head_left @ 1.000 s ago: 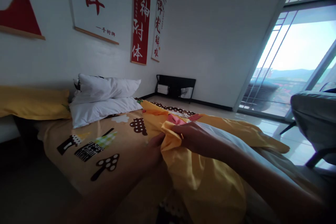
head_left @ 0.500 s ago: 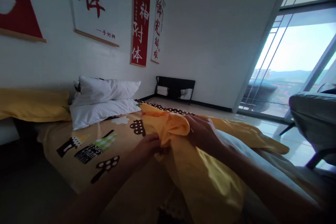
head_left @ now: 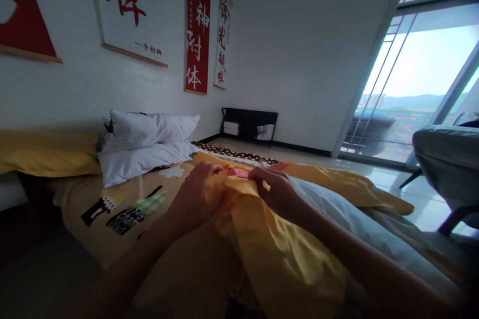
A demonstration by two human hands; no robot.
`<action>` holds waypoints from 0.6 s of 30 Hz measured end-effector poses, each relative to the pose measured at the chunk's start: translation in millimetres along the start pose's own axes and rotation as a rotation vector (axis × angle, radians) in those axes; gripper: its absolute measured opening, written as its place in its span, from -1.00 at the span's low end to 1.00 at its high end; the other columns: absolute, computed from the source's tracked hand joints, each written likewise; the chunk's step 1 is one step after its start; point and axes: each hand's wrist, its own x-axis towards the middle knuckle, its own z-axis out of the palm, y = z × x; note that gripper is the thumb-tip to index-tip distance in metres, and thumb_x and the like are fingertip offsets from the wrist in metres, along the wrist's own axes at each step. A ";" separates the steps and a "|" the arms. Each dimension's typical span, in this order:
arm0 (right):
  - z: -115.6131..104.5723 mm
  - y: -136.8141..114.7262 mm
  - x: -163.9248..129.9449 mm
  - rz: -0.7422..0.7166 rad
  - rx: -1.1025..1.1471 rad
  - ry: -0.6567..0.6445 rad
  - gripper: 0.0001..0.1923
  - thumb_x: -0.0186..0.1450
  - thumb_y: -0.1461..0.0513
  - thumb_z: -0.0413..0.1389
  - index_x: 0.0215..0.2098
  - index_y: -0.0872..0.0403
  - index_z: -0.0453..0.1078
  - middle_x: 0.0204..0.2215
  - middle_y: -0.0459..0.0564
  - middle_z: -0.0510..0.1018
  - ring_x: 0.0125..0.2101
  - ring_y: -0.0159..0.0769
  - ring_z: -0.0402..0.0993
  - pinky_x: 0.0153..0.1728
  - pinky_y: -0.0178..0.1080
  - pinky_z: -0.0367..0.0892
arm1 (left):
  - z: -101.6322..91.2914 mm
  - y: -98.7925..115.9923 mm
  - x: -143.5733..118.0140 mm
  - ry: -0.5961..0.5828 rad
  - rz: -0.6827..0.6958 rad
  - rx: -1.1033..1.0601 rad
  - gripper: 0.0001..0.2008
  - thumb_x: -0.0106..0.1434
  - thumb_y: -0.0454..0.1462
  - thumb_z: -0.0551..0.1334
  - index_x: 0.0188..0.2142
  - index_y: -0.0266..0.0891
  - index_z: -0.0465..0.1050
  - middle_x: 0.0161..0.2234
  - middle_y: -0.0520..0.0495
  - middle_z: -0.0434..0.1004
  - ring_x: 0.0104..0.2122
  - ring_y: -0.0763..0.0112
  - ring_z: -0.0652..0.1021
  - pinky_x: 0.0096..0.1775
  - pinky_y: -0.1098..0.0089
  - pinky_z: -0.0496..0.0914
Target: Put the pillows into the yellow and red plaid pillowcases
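a bunched fold of the yellow duvet cover [head_left: 284, 254] is gripped by the left hand [head_left: 196, 197] and the right hand [head_left: 275, 189], fingers closed on it, above the bed [head_left: 123, 209], near the white pillows [head_left: 145, 144].

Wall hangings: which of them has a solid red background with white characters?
The tall narrow scroll, second from the right. The narrow scroll beside it and the wide poster to its left carry red characters on white.

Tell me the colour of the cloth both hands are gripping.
Yellow cloth, clearest in the head view.
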 end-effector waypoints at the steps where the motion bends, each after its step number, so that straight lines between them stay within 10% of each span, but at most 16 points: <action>1: 1.8 -1.7 1.0 0.025 0.027 0.002 -0.85 0.25 0.32 -0.07 -0.40 0.08 0.32 -0.52 -0.12 0.47 -0.51 -0.45 0.30 -0.44 -0.40 0.15 | -2.7 1.7 1.4 -0.078 0.081 -0.009 -0.68 0.21 -0.19 0.15 -0.06 -0.25 0.34 -0.06 -0.19 0.46 -0.05 0.23 0.43 -0.03 0.23 0.29; 4: 6.3 -7.4 3.1 0.085 0.104 -0.007 -0.90 0.21 0.33 -0.02 -0.42 0.08 0.32 -0.55 -0.15 0.43 -0.52 -0.47 0.28 -0.45 -0.41 0.14 | 6.9 -1.1 4.8 -0.229 0.153 -0.063 -0.74 0.22 -0.27 0.13 -0.10 -0.24 0.40 -0.05 -0.18 0.49 -0.04 0.21 0.44 0.00 0.19 0.26; 10: -0.3 -33.7 -25.1 0.171 0.037 0.067 -0.82 0.36 0.16 -0.03 -0.17 0.05 0.34 -0.41 -0.11 0.53 -0.46 -0.42 0.39 -0.39 -0.36 0.24 | 31.6 -20.1 9.4 -0.026 0.117 -0.327 -0.81 0.19 -0.19 0.15 -0.45 -0.26 0.38 -0.39 -0.07 0.44 -0.32 0.35 0.42 -0.24 0.35 0.29; 13: 0.8 -53.0 -59.3 0.069 -0.276 0.184 -0.72 0.33 0.02 0.03 -0.21 0.06 0.29 -0.35 0.00 0.50 -0.38 -0.31 0.40 -0.36 -0.29 0.23 | 31.6 -25.4 10.0 0.048 -0.021 -0.421 -0.75 0.20 -0.13 0.14 -0.47 -0.27 0.36 -0.40 -0.06 0.40 -0.35 0.38 0.40 -0.30 0.40 0.31; 18: 14.3 -54.4 -100.4 -0.101 -0.494 0.015 -0.72 0.41 0.28 -0.15 -0.45 0.04 0.24 -0.57 -0.09 0.39 -0.52 -0.38 0.28 -0.42 -0.27 0.08 | 28.3 -32.0 9.5 -0.038 -0.170 -0.597 -0.74 0.14 -0.12 0.16 -0.52 -0.27 0.31 -0.58 0.04 0.26 -0.55 0.51 0.28 -0.51 0.49 0.22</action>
